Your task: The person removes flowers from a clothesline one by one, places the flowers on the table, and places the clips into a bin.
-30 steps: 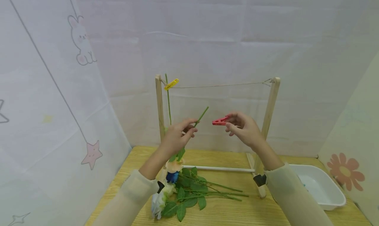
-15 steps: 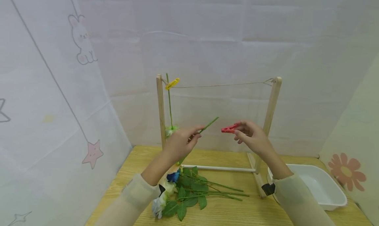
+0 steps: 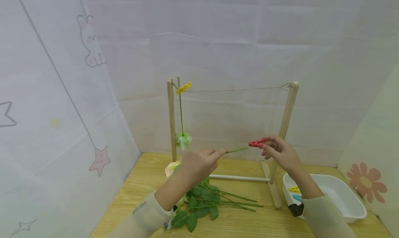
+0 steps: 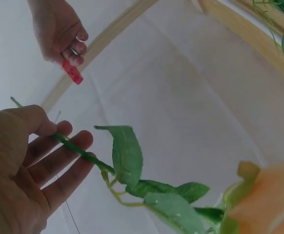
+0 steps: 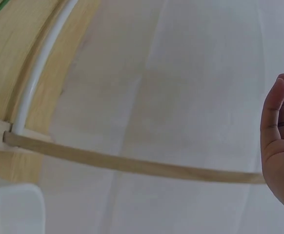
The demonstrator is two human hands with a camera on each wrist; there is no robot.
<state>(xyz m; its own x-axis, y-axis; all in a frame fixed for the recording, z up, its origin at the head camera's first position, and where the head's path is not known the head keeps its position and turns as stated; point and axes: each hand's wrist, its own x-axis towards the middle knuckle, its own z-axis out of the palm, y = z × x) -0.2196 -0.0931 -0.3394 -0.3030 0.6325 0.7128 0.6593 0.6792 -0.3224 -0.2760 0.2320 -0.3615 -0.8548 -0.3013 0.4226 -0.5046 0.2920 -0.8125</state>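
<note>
My left hand (image 3: 201,164) pinches the green stem (image 3: 237,150) of an artificial rose between thumb and fingers. The stem's bare end points right; in the left wrist view its leaves and peach bloom (image 4: 266,200) hang off at the lower right. A red clothespin (image 3: 255,143) is pinched by its handles in my right hand (image 3: 282,154), nose toward the stem end. Behind the left hand, a white-green flower (image 3: 183,140) hangs head down from a string (image 3: 230,90), clamped by a yellow clothespin (image 3: 183,88).
Several flowers with leafy stems (image 3: 215,196) lie on the wooden table (image 3: 249,224) before me. The string spans two wooden posts (image 3: 288,109), joined low down by a white bar (image 3: 237,178). At right stands a white basin (image 3: 358,210) with yellow and blue clothespins (image 3: 294,190).
Both hands have moved right and down, carrying the rose and the red clothespin. The rose stem has tipped from steep to nearly level, and its end is now close to the clothespin.
</note>
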